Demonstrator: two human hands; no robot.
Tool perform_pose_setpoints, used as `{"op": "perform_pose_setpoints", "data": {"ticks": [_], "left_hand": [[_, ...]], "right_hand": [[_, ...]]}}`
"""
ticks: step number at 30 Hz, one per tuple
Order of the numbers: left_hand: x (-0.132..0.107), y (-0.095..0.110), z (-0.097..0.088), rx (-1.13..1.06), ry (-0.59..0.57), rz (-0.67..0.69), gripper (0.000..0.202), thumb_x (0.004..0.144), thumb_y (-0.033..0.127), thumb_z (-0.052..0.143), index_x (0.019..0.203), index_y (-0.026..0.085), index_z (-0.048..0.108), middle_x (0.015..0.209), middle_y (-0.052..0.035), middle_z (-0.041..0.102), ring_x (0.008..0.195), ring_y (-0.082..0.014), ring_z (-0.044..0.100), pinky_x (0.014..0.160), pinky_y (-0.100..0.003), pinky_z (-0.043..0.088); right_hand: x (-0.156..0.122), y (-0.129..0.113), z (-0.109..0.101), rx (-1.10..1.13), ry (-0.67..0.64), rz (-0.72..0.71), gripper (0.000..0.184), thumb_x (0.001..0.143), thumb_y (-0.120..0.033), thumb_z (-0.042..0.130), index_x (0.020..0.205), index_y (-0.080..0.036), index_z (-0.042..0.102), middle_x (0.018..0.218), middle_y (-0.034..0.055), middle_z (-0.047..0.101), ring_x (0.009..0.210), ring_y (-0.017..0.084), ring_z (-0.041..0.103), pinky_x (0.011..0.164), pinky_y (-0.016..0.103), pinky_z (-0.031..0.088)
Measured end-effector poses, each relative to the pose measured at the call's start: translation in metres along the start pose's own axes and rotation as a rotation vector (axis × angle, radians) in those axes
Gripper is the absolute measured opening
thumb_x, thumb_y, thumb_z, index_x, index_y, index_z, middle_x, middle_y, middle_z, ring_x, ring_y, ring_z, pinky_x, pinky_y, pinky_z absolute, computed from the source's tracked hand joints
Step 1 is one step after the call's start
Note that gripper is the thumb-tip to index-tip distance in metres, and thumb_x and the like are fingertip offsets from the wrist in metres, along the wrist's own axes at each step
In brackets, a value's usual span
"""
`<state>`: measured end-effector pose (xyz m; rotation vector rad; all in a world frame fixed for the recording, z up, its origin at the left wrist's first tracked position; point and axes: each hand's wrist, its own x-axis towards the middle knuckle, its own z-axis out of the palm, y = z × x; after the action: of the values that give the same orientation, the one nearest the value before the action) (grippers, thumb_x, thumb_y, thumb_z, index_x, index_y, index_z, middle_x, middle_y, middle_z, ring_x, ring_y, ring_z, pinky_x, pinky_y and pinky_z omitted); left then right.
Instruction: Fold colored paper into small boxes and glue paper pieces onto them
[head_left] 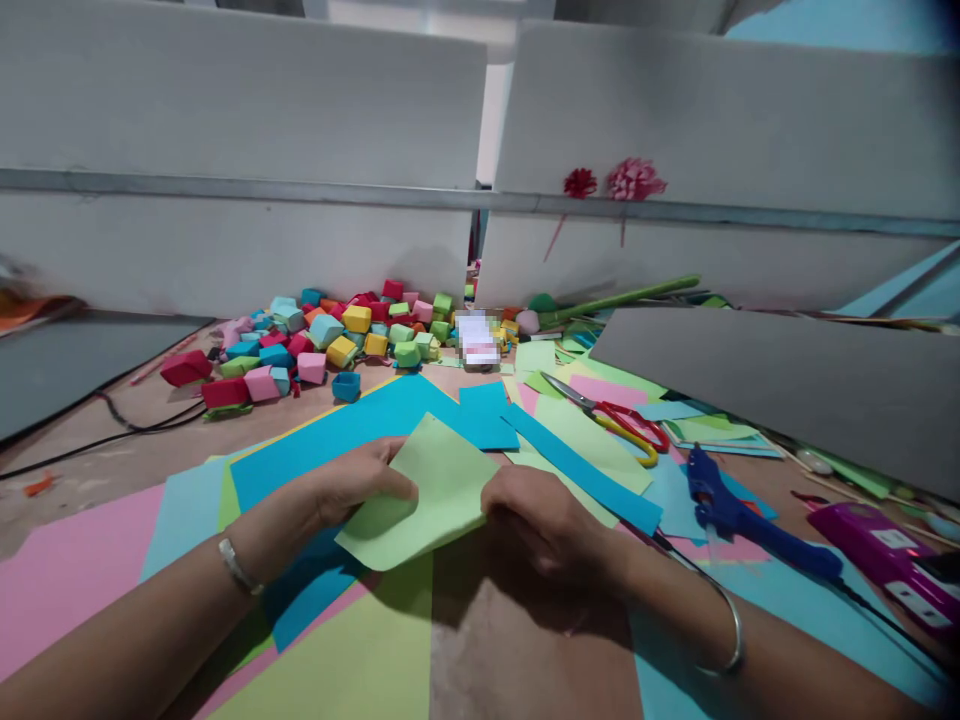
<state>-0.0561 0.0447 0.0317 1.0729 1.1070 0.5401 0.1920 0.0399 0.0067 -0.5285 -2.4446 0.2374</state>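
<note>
A light green square of paper [442, 490] is held up between my two hands over the table. My left hand [367, 480] pinches its left side, thumb on the upper face and fingers behind. At the right corner my right hand [544, 515] grips the sheet with curled fingers; that edge bends a little. Beneath and beyond it lie blue sheets [337, 435]. A blue paper strip [585, 470] runs just past my right hand. Scissors [607, 415] with red and yellow handles lie farther right, and a blue glue gun [750, 520] rests near my right forearm.
Many small coloured paper boxes [322, 335] are heaped at the back left. A phone [478, 340] stands at the back middle. A purple power strip [885, 560] lies at the right, below a grey board [787, 390]. Paper flowers [634, 180] hang on the white partition. Black cables [135, 425] cross the left.
</note>
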Motion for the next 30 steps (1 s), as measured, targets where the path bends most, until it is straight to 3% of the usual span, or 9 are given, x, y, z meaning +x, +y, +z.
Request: {"op": "perform_pose_setpoints", "data": {"ticks": [4,8,10,13,18,20,22,25,30], "left_hand": [[0.0,-0.002,0.014,0.012,-0.014,0.069,0.03,0.064,0.016,0.065,0.094,0.012,0.069,0.075,-0.0042,0.072,0.059,-0.0156,0.064,0.053,-0.021,0.046],[-0.009,0.001,0.031,0.012,-0.075,0.133,0.032,0.074,0.023,0.066,0.105,0.016,0.07,0.089,-0.005,0.073,0.077,-0.0208,0.066,0.068,-0.028,0.05],[-0.013,0.003,0.037,0.027,-0.106,0.172,0.031,0.075,0.023,0.067,0.105,0.018,0.072,0.096,-0.0053,0.073,0.085,-0.0235,0.065,0.076,-0.031,0.05],[-0.013,0.003,0.043,0.014,-0.109,0.212,0.034,0.072,0.019,0.068,0.106,0.019,0.072,0.099,-0.0062,0.073,0.089,-0.0256,0.065,0.081,-0.034,0.05],[-0.005,-0.005,0.044,-0.189,-0.069,0.034,0.045,0.063,0.011,0.068,0.108,0.016,0.069,0.073,-0.0045,0.071,0.062,-0.02,0.063,0.063,-0.032,0.05],[-0.005,-0.006,0.042,-0.223,-0.043,0.013,0.037,0.065,0.015,0.067,0.102,0.015,0.071,0.074,-0.0053,0.072,0.061,-0.0191,0.063,0.063,-0.03,0.048],[-0.008,-0.002,0.041,-0.222,0.001,0.062,0.027,0.076,0.03,0.065,0.095,0.013,0.072,0.082,-0.0078,0.073,0.071,-0.0205,0.064,0.07,-0.03,0.048],[-0.014,0.006,0.043,-0.078,0.077,0.175,0.04,0.08,0.049,0.061,0.09,0.012,0.072,0.085,-0.007,0.072,0.077,-0.0209,0.061,0.072,-0.028,0.045],[-0.015,0.008,0.05,0.087,0.168,0.227,0.028,0.072,0.041,0.066,0.07,0.014,0.067,0.058,0.0039,0.055,0.053,-0.0099,0.042,0.05,-0.021,0.028]], "right_hand": [[0.002,-0.002,-0.002,-0.002,0.14,0.106,0.012,0.091,-0.014,0.041,0.085,-0.021,0.049,0.074,0.0038,0.058,0.069,0.016,0.053,0.062,0.028,0.045],[0.005,-0.005,-0.01,0.018,0.239,0.309,0.011,0.092,-0.014,0.043,0.085,-0.02,0.048,0.109,0.0126,0.059,0.102,0.022,0.055,0.085,0.036,0.046],[0.005,-0.006,-0.012,0.071,0.211,0.41,0.012,0.093,-0.016,0.042,0.084,-0.021,0.049,0.105,0.0096,0.062,0.096,0.02,0.058,0.08,0.033,0.046],[0.005,-0.006,-0.013,0.1,0.152,0.503,0.012,0.092,-0.019,0.043,0.083,-0.021,0.05,0.078,0.0029,0.06,0.069,0.016,0.055,0.062,0.028,0.043],[0.005,-0.005,-0.011,0.081,0.17,0.507,0.013,0.091,-0.019,0.043,0.082,-0.02,0.052,0.075,0.0029,0.057,0.067,0.016,0.051,0.061,0.028,0.041],[0.004,-0.005,-0.01,0.08,0.175,0.502,0.012,0.091,-0.019,0.044,0.083,-0.02,0.052,0.076,0.0031,0.057,0.067,0.016,0.051,0.061,0.028,0.041],[0.004,-0.005,-0.01,0.073,0.185,0.497,0.012,0.092,-0.02,0.044,0.082,-0.02,0.052,0.076,0.0032,0.056,0.068,0.016,0.051,0.062,0.028,0.042],[0.003,-0.007,-0.01,0.073,0.189,0.481,0.013,0.092,-0.02,0.043,0.083,-0.02,0.052,0.077,0.0036,0.056,0.069,0.016,0.052,0.063,0.028,0.043],[0.002,-0.01,-0.009,0.095,0.176,0.467,0.011,0.091,-0.02,0.045,0.084,-0.02,0.053,0.079,0.0035,0.059,0.071,0.017,0.055,0.065,0.029,0.045]]}}
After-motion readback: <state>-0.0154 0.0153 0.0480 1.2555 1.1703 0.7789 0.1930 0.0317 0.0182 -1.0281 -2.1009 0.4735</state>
